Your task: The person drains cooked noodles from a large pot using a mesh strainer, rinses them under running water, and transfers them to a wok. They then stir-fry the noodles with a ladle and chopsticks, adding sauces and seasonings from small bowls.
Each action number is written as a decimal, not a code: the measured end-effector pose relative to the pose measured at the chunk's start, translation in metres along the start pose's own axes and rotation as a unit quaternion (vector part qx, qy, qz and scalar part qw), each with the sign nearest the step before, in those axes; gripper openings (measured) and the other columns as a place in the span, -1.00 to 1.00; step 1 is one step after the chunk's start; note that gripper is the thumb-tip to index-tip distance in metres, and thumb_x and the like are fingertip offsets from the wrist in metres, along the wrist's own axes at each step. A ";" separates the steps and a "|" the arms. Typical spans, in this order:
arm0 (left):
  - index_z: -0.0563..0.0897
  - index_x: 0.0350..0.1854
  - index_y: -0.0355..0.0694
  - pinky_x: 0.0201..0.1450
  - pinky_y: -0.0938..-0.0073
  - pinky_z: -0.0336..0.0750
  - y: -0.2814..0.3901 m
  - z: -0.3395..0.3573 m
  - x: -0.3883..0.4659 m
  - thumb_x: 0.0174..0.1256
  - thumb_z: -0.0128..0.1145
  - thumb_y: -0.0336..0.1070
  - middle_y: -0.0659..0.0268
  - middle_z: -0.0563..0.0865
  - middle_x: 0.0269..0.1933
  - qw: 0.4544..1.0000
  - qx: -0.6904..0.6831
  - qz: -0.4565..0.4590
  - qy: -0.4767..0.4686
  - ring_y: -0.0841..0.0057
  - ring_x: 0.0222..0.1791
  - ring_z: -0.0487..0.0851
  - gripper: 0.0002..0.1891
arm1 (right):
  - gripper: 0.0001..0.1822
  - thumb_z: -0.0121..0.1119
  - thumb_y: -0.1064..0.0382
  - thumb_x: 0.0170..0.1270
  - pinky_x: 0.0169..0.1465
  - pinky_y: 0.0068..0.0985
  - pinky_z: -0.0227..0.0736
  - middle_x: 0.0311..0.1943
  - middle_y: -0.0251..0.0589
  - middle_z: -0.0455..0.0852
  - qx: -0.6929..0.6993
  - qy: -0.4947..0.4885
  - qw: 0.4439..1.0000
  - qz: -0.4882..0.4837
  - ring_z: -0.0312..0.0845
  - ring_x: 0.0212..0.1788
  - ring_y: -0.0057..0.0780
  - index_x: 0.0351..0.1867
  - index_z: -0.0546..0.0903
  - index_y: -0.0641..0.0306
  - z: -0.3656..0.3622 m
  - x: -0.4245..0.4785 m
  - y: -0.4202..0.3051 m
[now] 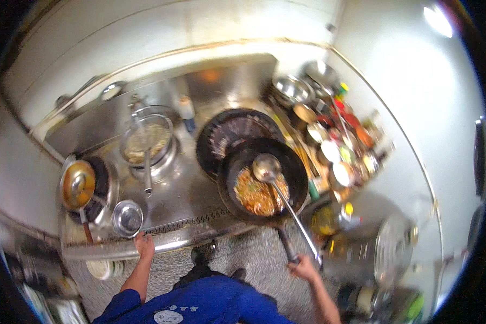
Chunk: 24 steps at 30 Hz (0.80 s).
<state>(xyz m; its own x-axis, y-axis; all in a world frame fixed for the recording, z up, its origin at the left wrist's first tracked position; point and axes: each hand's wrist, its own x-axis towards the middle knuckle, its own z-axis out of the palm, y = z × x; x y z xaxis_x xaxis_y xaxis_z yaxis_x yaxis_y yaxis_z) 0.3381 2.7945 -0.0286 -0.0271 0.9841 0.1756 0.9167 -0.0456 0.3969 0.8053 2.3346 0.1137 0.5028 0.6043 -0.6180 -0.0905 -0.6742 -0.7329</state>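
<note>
A black wok (pixel 263 182) with food (pixel 257 194) in a reddish-brown sauce stands over the burner at the right of the steel stove. My right hand (pixel 303 268) is closed around the wok's handle end. A steel ladle (pixel 266 168) rests with its bowl over the food, and its long handle runs down beside that hand; whether the hand also holds it, I cannot tell. At the stove's front edge, my left hand (pixel 144 244) touches the rim of a small round steel bowl (pixel 128 218); its fingers are too small to read clearly.
Another dark wok (pixel 239 133) lies behind. A strainer (pixel 148 141) with pale food sits over a steel pot. At the left are a pan with an orange-brown surface (pixel 77 184) and a dark pot. Seasoning containers (pixel 342 174) and steel bowls (pixel 293 90) crowd the right.
</note>
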 end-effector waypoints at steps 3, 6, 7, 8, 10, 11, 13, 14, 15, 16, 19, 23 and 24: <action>0.67 -0.15 -0.28 -0.16 0.26 0.56 0.020 -0.012 -0.043 0.12 0.28 -0.28 0.13 0.72 -0.30 0.967 -0.219 -0.061 -0.116 0.24 -0.26 0.69 -0.73 | -0.80 0.34 0.36 0.06 -0.61 -0.53 0.38 -0.65 -0.28 0.57 0.146 0.025 0.989 -0.019 0.49 -0.66 -0.56 -0.36 0.54 0.37 0.040 0.005 -0.049; 0.71 -0.27 -0.29 -0.28 0.38 0.56 0.029 -0.028 -0.075 0.10 0.22 -0.33 0.19 0.74 -0.44 0.965 -0.200 -0.046 -0.164 0.45 -0.40 0.69 -0.82 | -0.79 0.32 0.30 0.08 -0.62 -0.53 0.35 -0.65 -0.28 0.58 0.123 0.010 0.990 -0.065 0.46 -0.69 -0.54 -0.36 0.52 0.35 0.050 0.058 -0.119; 0.69 -0.23 -0.31 -0.30 0.42 0.58 0.054 -0.036 -0.075 0.14 0.23 -0.32 0.21 0.75 -0.43 0.943 -0.259 -0.075 -0.198 0.47 -0.39 0.71 -0.80 | -0.79 0.31 0.29 0.08 -0.62 -0.52 0.35 -0.65 -0.28 0.58 0.128 0.010 0.988 -0.088 0.44 -0.70 -0.54 -0.37 0.52 0.34 0.053 0.080 -0.138; 0.67 -0.16 -0.33 -0.30 0.46 0.59 0.084 -0.052 -0.072 0.19 0.24 -0.31 0.22 0.76 -0.40 0.904 -0.340 -0.111 -0.234 0.49 -0.38 0.73 -0.76 | -0.81 0.29 0.31 0.09 -0.63 -0.51 0.34 -0.66 -0.29 0.56 0.124 0.025 0.988 -0.090 0.42 -0.71 -0.55 -0.40 0.50 0.33 0.059 0.098 -0.150; 0.60 0.00 -0.34 -0.28 0.48 0.62 0.105 -0.074 -0.060 0.28 0.17 -0.34 0.17 0.75 -0.21 0.875 -0.366 -0.099 -0.300 0.49 -0.27 0.73 -0.72 | -0.87 0.22 0.36 0.12 -0.65 -0.52 0.29 -0.68 -0.32 0.53 0.135 0.037 0.984 -0.107 0.40 -0.72 -0.57 -0.46 0.48 0.29 0.077 0.155 -0.140; 0.57 0.07 -0.35 -0.26 0.49 0.64 0.110 -0.075 -0.054 0.33 0.14 -0.36 0.15 0.75 -0.12 0.857 -0.381 -0.091 -0.334 0.49 -0.22 0.73 -0.69 | -0.89 0.17 0.40 0.13 -0.65 -0.54 0.26 -0.68 -0.34 0.51 0.148 0.035 0.981 -0.119 0.39 -0.71 -0.59 -0.51 0.49 0.26 0.082 0.183 -0.127; 0.60 0.02 -0.36 -0.28 0.47 0.64 0.094 -0.064 -0.044 0.31 0.15 -0.35 0.15 0.76 -0.20 0.879 -0.350 -0.068 -0.316 0.49 -0.27 0.75 -0.72 | -0.85 0.19 0.36 0.13 -0.67 -0.54 0.26 -0.70 -0.37 0.47 0.186 0.036 0.973 -0.130 0.40 -0.71 -0.58 -0.53 0.47 0.22 0.103 0.198 -0.140; 0.61 -0.02 -0.37 -0.29 0.46 0.64 0.082 -0.058 -0.040 0.30 0.17 -0.33 0.16 0.76 -0.25 0.886 -0.343 -0.063 -0.307 0.49 -0.31 0.75 -0.72 | -0.86 0.20 0.35 0.14 -0.68 -0.54 0.26 -0.69 -0.38 0.47 0.188 0.028 0.971 -0.142 0.39 -0.72 -0.58 -0.51 0.47 0.22 0.112 0.213 -0.136; 0.63 -0.05 -0.37 -0.30 0.44 0.63 0.069 -0.053 -0.033 0.28 0.20 -0.30 0.16 0.76 -0.31 0.892 -0.335 -0.058 -0.298 0.49 -0.35 0.76 -0.72 | -0.86 0.21 0.34 0.15 -0.68 -0.54 0.26 -0.69 -0.38 0.47 0.191 0.020 0.969 -0.154 0.39 -0.72 -0.58 -0.48 0.47 0.22 0.121 0.228 -0.132; 0.63 -0.02 -0.34 -0.33 0.45 0.63 0.070 -0.056 -0.025 0.28 0.19 -0.30 0.18 0.76 -0.32 0.887 -0.321 -0.102 -0.314 0.51 -0.36 0.75 -0.71 | -0.84 0.24 0.33 0.15 -0.67 -0.54 0.22 -0.70 -0.39 0.45 0.182 0.042 0.971 -0.146 0.34 -0.72 -0.59 -0.42 0.47 0.26 0.124 0.252 -0.115; 0.64 -0.03 -0.32 -0.35 0.46 0.63 0.064 -0.073 0.001 0.30 0.19 -0.31 0.20 0.75 -0.32 0.873 -0.355 -0.145 -0.301 0.54 -0.34 0.75 -0.74 | -0.81 0.21 0.26 0.21 -0.64 -0.53 0.29 -0.62 -0.32 0.52 0.221 0.125 0.953 -0.167 0.39 -0.69 -0.54 -0.51 0.51 0.26 0.158 0.238 -0.130; 0.60 -0.09 -0.34 -0.28 0.50 0.65 0.079 -0.080 0.067 0.40 0.14 -0.36 0.23 0.74 -0.27 0.779 -0.528 -0.160 -0.297 0.53 -0.30 0.74 -0.83 | -0.61 0.07 0.01 0.40 -0.02 -0.24 0.57 -0.26 -0.06 0.61 0.429 -0.195 0.823 0.317 0.60 -0.18 -0.14 -0.08 0.50 0.37 0.211 0.197 -0.109; 0.59 -0.11 -0.35 -0.24 0.47 0.66 0.077 -0.071 0.084 0.45 0.09 -0.32 0.22 0.73 -0.25 0.774 -0.537 -0.161 -0.295 0.51 -0.28 0.73 -0.83 | -0.68 0.01 0.12 0.43 0.08 -0.15 0.52 -0.21 -0.03 0.63 0.451 -0.187 0.824 0.287 0.58 -0.07 -0.06 -0.03 0.49 0.38 0.236 0.197 -0.127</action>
<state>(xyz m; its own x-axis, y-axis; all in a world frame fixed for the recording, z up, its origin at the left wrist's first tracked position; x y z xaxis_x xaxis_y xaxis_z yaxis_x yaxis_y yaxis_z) 0.3785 2.8619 0.0804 0.2911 0.8669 -0.4047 0.0316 0.4140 0.9097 0.7130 2.6395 0.0179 -0.1305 0.4973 -0.8577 -0.9080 -0.4074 -0.0980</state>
